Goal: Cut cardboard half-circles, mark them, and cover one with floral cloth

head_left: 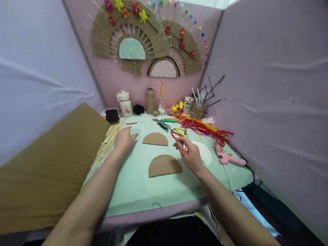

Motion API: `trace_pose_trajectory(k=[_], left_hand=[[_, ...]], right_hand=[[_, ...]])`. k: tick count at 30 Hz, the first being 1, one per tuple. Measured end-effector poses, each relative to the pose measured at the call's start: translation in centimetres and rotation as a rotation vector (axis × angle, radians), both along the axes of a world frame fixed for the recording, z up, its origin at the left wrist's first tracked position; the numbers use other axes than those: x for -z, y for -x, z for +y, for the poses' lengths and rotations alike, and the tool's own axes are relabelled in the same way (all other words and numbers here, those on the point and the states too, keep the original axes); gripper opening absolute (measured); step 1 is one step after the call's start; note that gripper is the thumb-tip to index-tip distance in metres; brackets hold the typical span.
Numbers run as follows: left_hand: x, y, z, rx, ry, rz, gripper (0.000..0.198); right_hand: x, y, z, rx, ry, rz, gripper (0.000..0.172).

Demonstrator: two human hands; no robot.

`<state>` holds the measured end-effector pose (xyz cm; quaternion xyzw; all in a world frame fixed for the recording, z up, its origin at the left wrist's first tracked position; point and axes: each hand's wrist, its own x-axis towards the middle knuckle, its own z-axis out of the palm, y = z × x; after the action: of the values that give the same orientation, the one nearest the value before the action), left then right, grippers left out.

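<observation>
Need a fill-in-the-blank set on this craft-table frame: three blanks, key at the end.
1. The right hand holds a pen whose body is coloured ____.
2. The number of brown cardboard semicircles lying on the green mat is ____.
3. The glue gun lying on the mat to the right of the right hand is coloured ____.
Missing words: red; two; pink.

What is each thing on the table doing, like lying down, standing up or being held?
left hand, open, palm down on the table.
right hand, closed round the red pen.
red pen, held roughly upright.
near cardboard half-circle, lying flat.
far cardboard half-circle, lying flat.
glue gun, lying on its side.
pliers, lying flat.
white bottle, standing, lid on.
twine spool, standing upright.
sticks, lying in a bundle.
</observation>
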<state>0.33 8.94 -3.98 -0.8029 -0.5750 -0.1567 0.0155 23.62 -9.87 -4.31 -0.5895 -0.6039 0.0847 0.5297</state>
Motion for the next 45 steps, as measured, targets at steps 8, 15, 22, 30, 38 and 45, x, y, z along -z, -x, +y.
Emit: trace_pose_trajectory(k=[8,15,22,30,38,45], left_hand=[[2.2,1.0,0.7,-0.022,0.012,-0.009,0.054],[2.8,0.7,1.0,-0.047,-0.025,-0.025,0.049],[2.3,-1.5,-1.7,0.131,0.04,-0.157,0.044],[1.2,-3.7,-6.5,0.442,0.378,-0.183,0.046],[0.4,-3.6,-9.3,0.76,0.524,-0.008,0.097],[1.2,-3.9,-10.0,0.877,0.368,0.002,0.074]], right_hand=[[1.3,-1.2,8.5,0.09,0.064,-0.077,0.019],[4.6,-3.9,8.8,0.215,0.17,-0.16,0.021],[4.9,-5.5,9.2,0.421,0.195,-0.134,0.053],[4.5,-5.8,9.0,0.573,0.307,-0.109,0.061],[4.2,-6.0,8.7,0.614,0.468,-0.118,0.067],[4.3,-5.7,8.9,0.548,0.419,-0.141,0.057]])
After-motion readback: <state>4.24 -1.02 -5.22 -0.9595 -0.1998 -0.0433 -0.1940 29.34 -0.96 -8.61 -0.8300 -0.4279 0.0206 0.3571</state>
